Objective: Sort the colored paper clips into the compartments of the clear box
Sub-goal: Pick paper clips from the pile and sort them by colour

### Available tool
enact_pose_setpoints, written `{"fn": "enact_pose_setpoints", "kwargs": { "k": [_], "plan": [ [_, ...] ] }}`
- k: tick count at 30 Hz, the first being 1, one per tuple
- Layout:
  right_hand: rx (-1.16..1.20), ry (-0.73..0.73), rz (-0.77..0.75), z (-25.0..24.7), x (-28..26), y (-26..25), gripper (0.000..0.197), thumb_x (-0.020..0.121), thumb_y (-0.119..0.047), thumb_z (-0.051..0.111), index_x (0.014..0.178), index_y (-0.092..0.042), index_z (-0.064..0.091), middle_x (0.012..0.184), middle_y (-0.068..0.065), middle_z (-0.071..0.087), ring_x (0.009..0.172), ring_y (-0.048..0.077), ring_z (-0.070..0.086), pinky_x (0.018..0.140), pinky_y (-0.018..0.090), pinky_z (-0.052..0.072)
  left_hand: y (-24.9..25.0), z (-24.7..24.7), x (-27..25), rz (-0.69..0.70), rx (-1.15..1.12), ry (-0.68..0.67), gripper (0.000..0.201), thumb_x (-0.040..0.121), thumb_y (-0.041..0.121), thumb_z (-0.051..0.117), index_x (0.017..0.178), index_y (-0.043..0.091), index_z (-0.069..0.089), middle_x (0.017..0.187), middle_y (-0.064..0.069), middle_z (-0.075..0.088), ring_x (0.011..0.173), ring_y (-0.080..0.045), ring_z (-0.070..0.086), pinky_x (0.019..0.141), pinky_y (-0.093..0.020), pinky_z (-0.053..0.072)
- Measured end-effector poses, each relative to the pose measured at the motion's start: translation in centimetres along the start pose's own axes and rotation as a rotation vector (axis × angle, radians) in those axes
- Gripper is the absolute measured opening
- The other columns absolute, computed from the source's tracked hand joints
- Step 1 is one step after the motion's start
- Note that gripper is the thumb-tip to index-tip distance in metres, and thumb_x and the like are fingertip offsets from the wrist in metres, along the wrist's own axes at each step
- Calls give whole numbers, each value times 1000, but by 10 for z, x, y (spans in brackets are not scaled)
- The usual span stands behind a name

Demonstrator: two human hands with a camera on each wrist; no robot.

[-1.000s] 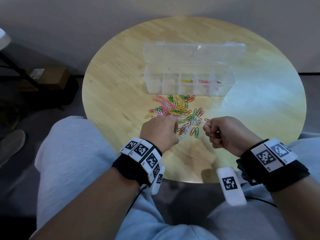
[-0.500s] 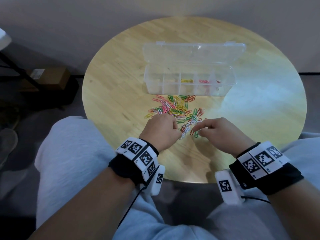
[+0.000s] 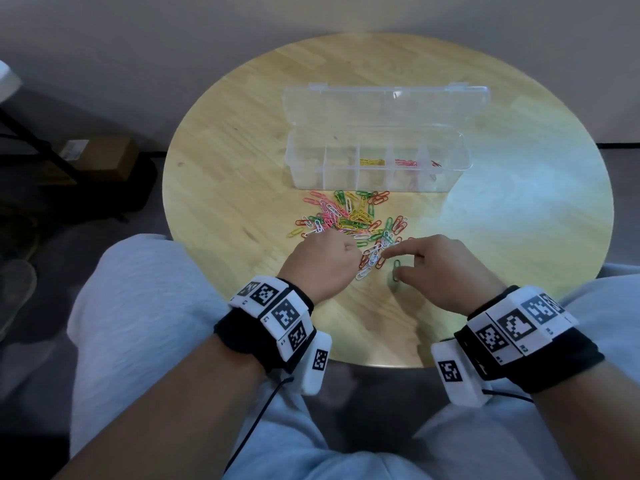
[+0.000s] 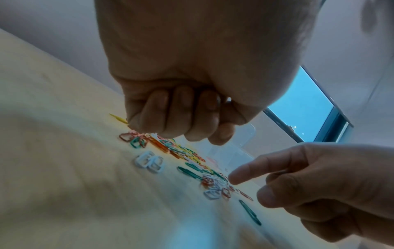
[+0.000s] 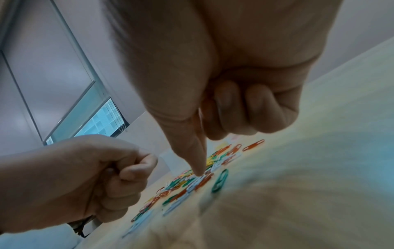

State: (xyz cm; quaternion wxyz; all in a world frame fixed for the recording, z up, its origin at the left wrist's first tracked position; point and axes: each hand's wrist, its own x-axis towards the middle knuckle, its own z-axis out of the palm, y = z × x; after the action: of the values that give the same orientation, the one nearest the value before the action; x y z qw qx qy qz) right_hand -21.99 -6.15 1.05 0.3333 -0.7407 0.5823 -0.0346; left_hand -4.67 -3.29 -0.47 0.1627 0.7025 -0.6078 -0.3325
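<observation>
wrists: black bands [image 3: 242, 337], white coded tags | cable: black | trousers: light grey [image 3: 138, 323]

Right hand [image 5: 213, 75] fills the upper frame, its index finger [image 5: 192, 148] stretched down, tip at a scatter of coloured wire paper clips [image 5: 192, 182] on the pale wooden tabletop [image 5: 319, 168]; other fingers curled under the palm. One green paper clip [image 5: 220, 180] lies just beside the heap, an orange one [image 5: 253, 145] farther back. Left hand [image 5: 70, 182] fisted at lower left. Window [image 5: 100, 123] behind.
</observation>
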Motion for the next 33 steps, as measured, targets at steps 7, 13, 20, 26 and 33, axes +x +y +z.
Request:
{"fn": "enact_pose_setpoints", "kwargs": {
  "k": [7, 13, 20, 26, 33],
  "plan": [
    [-98, -51, -10, -2, -1, 0, 25, 86, -19, 64, 93, -39, 76, 58, -13, 31, 50, 7, 41, 47, 19, 29, 0, 4, -3, -42, 149, 34, 5, 84, 35, 61, 85, 30, 62, 60, 11, 53, 65, -15, 54, 60, -29, 41],
    [-116, -41, -17, 3, -1, 3, 10, 83, -23, 72, 90, -30, 74, 60, -12, 38, 54, 9, 44, 49, 23, 31, 0, 5, 0, -94, 245, 21, 12, 85, 42, 68, 88, 32, 61, 76, 14, 52, 76, -15, 52, 60, -28, 35],
    [-127, -36, -22, 7, 3, 8, 15, 80, -27, 75, 90, -37, 72, 65, -16, 39, 60, 4, 44, 52, 21, 33, -7, -8, -2, -141, 251, 18, 4, 81, 31, 72, 81, 29, 69, 66, 16, 54, 71, -13, 55, 59, -25, 37],
    [-231, -53, 42, 8, 4, 4, 15, 77, -39, 76, 70, -37, 63, 71, -10, 52, 63, 12, 53, 55, 26, 39, 5, -4, -3, -31, 250, 45, 8, 82, 36, 69, 89, 36, 66, 66, 13, 52, 75, -15, 55, 62, -28, 39],
    [-343, -35, 51, 15, -1, -3, 25, 75, -51, 67, 69, -28, 60, 76, -5, 59, 73, 19, 60, 61, 29, 45, 10, 6, -1, -8, 329, 46, 10, 86, 41, 68, 90, 32, 70, 97, 10, 68, 93, -17, 62, 69, -28, 41]
  ]
}}
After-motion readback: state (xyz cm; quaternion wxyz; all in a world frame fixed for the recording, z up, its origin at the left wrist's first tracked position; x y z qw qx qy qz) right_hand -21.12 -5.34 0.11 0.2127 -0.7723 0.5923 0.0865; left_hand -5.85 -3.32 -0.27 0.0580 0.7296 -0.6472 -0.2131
